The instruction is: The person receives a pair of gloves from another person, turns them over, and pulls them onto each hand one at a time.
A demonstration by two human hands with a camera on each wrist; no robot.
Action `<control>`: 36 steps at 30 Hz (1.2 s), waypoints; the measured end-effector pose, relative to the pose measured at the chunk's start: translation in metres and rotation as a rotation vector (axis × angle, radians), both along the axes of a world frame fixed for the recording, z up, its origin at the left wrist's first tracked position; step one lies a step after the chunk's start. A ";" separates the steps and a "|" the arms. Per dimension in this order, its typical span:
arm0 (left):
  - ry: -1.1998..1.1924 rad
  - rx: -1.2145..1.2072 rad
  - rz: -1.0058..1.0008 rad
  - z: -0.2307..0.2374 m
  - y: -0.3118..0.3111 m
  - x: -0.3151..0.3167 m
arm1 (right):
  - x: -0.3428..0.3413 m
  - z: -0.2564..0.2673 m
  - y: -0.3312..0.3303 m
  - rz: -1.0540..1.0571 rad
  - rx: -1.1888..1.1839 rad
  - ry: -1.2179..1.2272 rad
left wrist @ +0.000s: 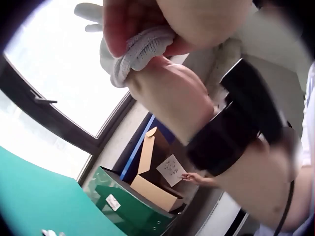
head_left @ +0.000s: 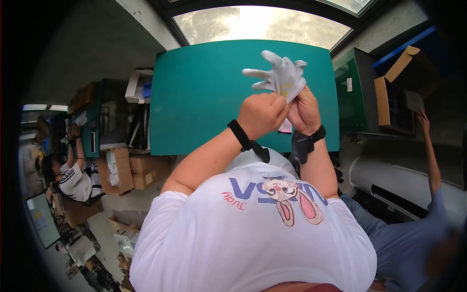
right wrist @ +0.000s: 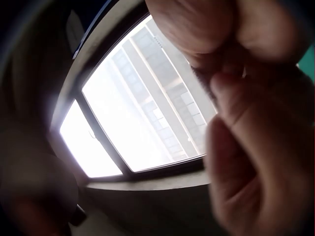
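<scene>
A whitish-grey work glove (head_left: 287, 73) with a yellow print is partway over my right hand (head_left: 304, 112), its fingers spread out. The heel of that hand and the wrist are bare below the cuff. My left hand (head_left: 262, 114) pinches the glove's cuff (left wrist: 142, 51) with curled fingers. In the right wrist view, my left hand (right wrist: 261, 132) is close below the bare heel of the right hand (right wrist: 197, 22); the glove's fingers are outside that view. Behind my right wrist a white piece of fabric with a pink-red edge (head_left: 286, 127) lies on the table, mostly hidden.
The green table (head_left: 204, 97) stands in front of me, before a bright window (head_left: 262, 24). On the right a person's hand (head_left: 424, 121) reaches to an open cardboard box (head_left: 383, 102). Left are a white box (head_left: 138, 86), cardboard boxes (head_left: 146, 170) and another person (head_left: 78, 180).
</scene>
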State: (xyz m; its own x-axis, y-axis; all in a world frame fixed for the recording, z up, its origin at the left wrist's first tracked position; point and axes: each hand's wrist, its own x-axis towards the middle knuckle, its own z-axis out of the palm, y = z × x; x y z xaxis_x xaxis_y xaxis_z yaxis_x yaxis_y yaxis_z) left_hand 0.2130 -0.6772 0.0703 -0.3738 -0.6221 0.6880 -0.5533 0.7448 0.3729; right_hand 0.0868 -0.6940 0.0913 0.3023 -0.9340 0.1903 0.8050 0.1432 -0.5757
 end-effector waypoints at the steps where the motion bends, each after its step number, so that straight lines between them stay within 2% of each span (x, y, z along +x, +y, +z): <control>1: 0.010 0.010 -0.002 0.000 0.001 -0.001 | 0.001 0.000 0.000 0.012 0.000 -0.027; 2: 0.042 0.012 0.003 0.003 0.001 -0.002 | 0.002 -0.001 0.000 0.023 0.001 -0.057; 5: 0.086 0.020 0.023 0.012 -0.002 -0.004 | 0.008 -0.022 -0.010 -0.003 -0.027 0.077; 8: 0.037 0.024 0.064 0.011 -0.010 -0.007 | 0.007 -0.057 -0.025 -0.155 -0.042 0.396; 10: -0.007 -0.041 0.056 0.009 -0.010 -0.009 | 0.009 -0.060 -0.032 -0.353 -0.240 0.799; 12: -0.041 -0.071 0.058 0.007 -0.007 -0.007 | 0.008 -0.059 -0.032 -0.540 -0.594 1.218; 14: -0.053 -0.083 0.069 0.009 -0.007 -0.007 | -0.001 -0.032 -0.033 -0.712 -1.143 1.633; 17: -0.114 -0.090 0.038 0.012 -0.003 -0.009 | 0.009 -0.009 -0.030 0.001 0.237 0.396; 20: -0.020 -0.103 -0.081 0.025 0.008 -0.006 | -0.004 0.011 -0.028 -0.177 -0.359 1.267; 22: 0.116 -0.212 -0.118 0.028 0.003 0.002 | -0.018 0.022 -0.023 -0.307 -0.790 1.819; 23: 0.185 -0.267 -0.139 0.029 -0.002 0.008 | -0.019 0.025 -0.019 -0.320 -0.757 1.722; 25: 0.396 -0.073 -0.031 0.021 -0.018 0.022 | -0.022 0.030 -0.012 -0.343 -0.700 1.525; 27: 0.585 0.167 0.063 0.027 -0.028 0.030 | -0.020 0.016 -0.005 -0.298 -0.441 1.146; 30: 0.499 0.363 -0.319 0.024 -0.050 0.037 | -0.010 0.015 0.004 -0.107 0.181 0.517; 33: 0.368 0.416 -0.421 0.020 -0.055 0.033 | -0.016 -0.013 0.002 0.033 0.172 0.356; 36: 0.653 0.537 -0.288 0.015 -0.049 0.025 | -0.022 -0.017 0.009 0.028 0.303 0.344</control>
